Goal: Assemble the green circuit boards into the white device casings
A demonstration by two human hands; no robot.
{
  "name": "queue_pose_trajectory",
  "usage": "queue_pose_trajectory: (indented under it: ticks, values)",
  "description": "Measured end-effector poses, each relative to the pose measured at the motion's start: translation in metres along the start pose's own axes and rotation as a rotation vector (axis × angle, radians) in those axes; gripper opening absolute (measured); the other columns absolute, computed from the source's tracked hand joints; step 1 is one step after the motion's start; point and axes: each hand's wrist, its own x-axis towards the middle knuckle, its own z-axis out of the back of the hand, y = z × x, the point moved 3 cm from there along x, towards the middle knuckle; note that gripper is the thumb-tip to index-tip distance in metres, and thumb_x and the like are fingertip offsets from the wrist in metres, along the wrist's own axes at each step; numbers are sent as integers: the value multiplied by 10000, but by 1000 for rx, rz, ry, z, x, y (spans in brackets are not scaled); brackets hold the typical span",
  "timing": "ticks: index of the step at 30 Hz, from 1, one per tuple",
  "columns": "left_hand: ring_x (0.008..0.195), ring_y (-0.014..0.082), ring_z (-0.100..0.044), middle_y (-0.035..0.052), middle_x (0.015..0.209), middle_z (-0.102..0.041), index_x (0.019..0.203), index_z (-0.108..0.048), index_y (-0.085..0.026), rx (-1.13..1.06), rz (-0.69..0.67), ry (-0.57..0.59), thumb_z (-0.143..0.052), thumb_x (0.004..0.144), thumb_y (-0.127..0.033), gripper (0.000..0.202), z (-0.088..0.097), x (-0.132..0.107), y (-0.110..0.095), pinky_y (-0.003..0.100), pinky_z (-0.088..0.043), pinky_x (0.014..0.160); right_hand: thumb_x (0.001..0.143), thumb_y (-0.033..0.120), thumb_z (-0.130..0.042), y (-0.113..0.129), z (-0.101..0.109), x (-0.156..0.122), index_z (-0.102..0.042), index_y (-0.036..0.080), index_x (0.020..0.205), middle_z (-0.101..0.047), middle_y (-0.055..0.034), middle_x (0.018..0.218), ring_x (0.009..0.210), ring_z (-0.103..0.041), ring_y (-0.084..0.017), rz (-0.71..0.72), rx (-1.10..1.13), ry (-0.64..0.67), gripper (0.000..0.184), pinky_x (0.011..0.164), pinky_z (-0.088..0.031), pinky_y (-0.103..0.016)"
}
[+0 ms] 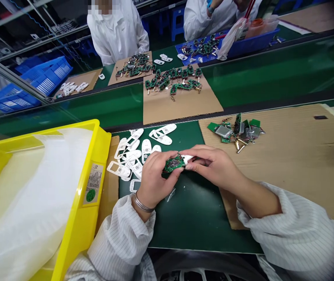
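**Item, 1:** one green circuit board (172, 164), densely populated with small dark components, is held just above a green-topped surface (193, 222). A white plastic piece (188, 159) is pressed to its right end.

**Hands, 2:** both are closed narrowly. The board is pinched by the left hand (156, 179), which wears one metal bangle (142, 203). The white piece is gripped by the right hand (210, 166). Both sleeves are white and pinstriped.

**Nearby, on the surface:**
- White plastic casings (133, 152), roughly a dozen, are overlapped beside the left hand, so an exact count cannot be made.
- One cardboard sheet (289, 171) lies to the right, carrying one heap of green boards and silver batteries (234, 130).
- One yellow tray (77, 218), lined with white film, stands to the left.

**Beyond, on a green conveyor:** one cardboard sheet (178, 111) is loaded with linked green boards (172, 80). Two co-workers in white coats (117, 35) are seated opposite.
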Motion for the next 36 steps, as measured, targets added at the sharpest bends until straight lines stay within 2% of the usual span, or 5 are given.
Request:
queue_pose_trajectory:
  ticks: [10,13,17,23,36]
  values:
    - [943,185,-674,95,1111,-675,1170,-548,-193,-261,209,79,-735,790,-419,480,-6,-2,14,333,-563,840,871,279,-574,-7,-4,1,-700,198,1009,-656,-90,952,769,-631,-193,44,-116,23,203,632,-556,-308]
    - [943,163,-673,122,1209,-622,1213,-526,-182,-381,337,-37,-584,898,-442,413,3,2,34,315,-564,831,887,353,-556,-19,0,3,-647,166,1068,-644,-100,971,609,-589,-146,-46,-34,-58,275,561,-531,-306]
    - [846,160,-634,72,981,-667,1034,-626,-168,-23,433,-209,-538,920,-351,233,21,5,57,298,-533,738,815,501,-635,-33,6,8,-600,145,1081,-611,-29,717,501,-514,-119,-200,219,-188,446,461,-451,-260]
    - [784,215,-583,66,778,-638,832,-628,-159,455,305,77,-560,877,-332,191,14,7,55,353,-460,723,727,598,-698,-35,5,11,-603,152,1034,-591,8,630,476,-492,-103,-233,333,-205,550,462,-422,-250]
    - [960,329,-596,158,992,-639,1009,-648,-130,688,439,56,-552,864,-323,260,35,6,71,465,-493,807,727,580,-704,-32,4,11,-612,147,1019,-585,3,640,501,-505,-111,-225,335,-200,530,465,-438,-251]
